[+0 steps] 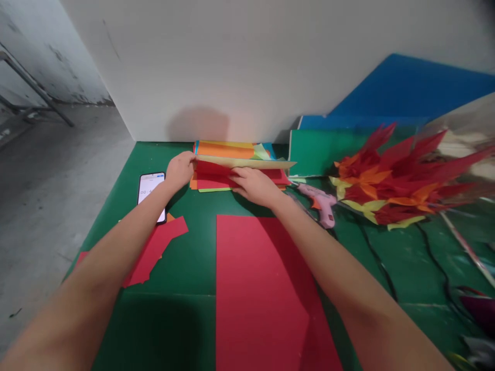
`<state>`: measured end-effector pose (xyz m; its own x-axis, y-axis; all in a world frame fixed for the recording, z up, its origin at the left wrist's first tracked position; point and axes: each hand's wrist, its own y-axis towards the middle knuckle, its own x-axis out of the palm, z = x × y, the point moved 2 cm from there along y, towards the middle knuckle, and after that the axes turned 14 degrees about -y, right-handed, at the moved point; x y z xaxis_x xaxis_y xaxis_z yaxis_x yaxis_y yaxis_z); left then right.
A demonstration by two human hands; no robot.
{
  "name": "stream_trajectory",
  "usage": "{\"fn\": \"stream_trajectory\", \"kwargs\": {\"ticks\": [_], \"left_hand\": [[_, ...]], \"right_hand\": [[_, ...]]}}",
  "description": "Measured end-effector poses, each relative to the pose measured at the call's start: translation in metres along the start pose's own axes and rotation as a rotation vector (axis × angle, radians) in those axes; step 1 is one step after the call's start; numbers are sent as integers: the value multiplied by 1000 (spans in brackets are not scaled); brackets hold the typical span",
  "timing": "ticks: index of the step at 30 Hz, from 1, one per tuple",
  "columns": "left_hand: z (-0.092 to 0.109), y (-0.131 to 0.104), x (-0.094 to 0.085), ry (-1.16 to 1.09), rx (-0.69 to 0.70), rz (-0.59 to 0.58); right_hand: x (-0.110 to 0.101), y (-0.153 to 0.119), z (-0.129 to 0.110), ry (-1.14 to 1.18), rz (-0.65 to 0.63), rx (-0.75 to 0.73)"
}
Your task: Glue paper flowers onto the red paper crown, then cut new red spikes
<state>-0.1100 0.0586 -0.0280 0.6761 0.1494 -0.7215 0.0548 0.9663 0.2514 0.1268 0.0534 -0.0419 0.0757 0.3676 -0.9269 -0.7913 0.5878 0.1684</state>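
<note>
Leafing through paper looks like the step here: left hand [181, 169] pinching the end of a raised pale sheet [251, 163] at the colourful stack [226, 149], far side of the green worktop [181, 319]; right hand [257, 186] bent beside it, grip hard to tell. Thin edges call for delicacy. Nearer, a smooth red rectangle [263, 288] lies flat.

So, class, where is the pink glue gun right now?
In the head view, the pink glue gun lies right of centre on the green table, between the right hand and the red-and-orange flower arrangement.
</note>
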Motion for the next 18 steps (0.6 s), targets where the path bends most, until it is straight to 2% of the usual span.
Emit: {"fn": "stream_trajectory", "kwargs": {"ticks": [8,18], "left_hand": [[1,-2,-3,-57,77,8],[-8,-2,-2,-120,48,-6]], "right_hand": [[-1,4,-3,-16,-64,-34],[-4,8,6,92,71,61]]}}
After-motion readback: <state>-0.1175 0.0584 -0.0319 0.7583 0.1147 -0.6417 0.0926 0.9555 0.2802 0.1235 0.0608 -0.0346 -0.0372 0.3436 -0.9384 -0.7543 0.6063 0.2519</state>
